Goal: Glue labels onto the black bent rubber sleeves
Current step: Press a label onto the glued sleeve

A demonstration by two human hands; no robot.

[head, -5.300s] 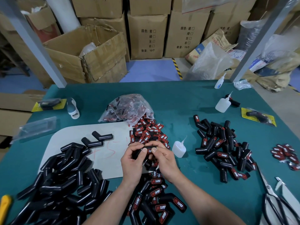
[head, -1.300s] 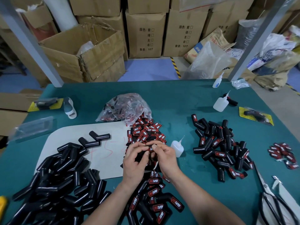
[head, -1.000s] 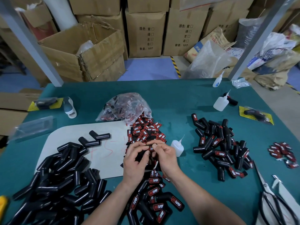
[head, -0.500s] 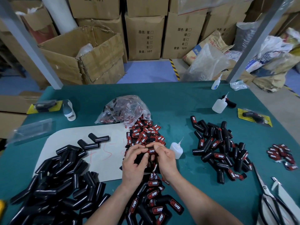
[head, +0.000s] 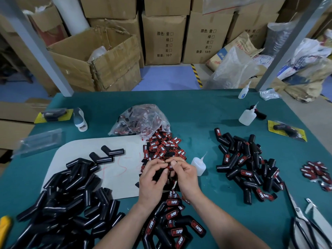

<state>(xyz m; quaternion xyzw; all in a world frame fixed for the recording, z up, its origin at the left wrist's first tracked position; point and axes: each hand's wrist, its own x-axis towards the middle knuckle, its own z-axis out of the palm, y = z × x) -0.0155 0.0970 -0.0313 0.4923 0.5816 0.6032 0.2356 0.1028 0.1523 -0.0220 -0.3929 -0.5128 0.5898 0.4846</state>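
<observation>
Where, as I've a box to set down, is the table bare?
Bare: the far table strip between the bag and the right bottle; the sheet between left pile and labels. Crowded: near edge and right pile.

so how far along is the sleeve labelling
Done: a labelled pile on the right and a second pile by the wrists. In hand: the left hand grips one sleeve while the right hand pinches a label onto it. To do: the big heap of bare sleeves on the left, with loose labels ahead.
</observation>
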